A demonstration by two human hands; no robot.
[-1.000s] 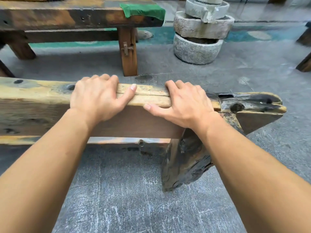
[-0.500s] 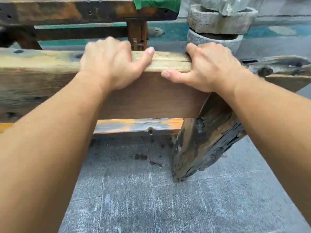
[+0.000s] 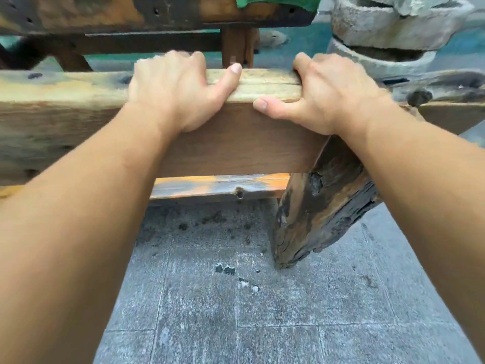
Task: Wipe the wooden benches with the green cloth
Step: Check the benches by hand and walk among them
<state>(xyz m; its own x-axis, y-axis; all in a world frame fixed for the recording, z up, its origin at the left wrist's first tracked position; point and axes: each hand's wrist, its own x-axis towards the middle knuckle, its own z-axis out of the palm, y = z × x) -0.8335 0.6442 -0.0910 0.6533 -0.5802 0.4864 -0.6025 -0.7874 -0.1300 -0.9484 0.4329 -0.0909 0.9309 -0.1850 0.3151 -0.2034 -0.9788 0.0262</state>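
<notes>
Left hand (image 3: 170,93) and right hand (image 3: 333,98), each grip curled over top edge of pale weathered wooden bench (image 3: 65,95); green cloth (image 3: 278,1) draped over end edge of far dark wooden surface (image 3: 78,14); grey paved floor (image 3: 288,324) beneath

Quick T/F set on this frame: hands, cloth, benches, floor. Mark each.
1. The left hand and right hand both grip the top edge of the near bench. True.
2. The right hand holds the green cloth. False: it lies on the far bench, in neither hand.
3. Stacked stone basins stand beyond the near bench, on the right. True.
4. The floor is bare wooden planking. False: it is grey paving.
</notes>
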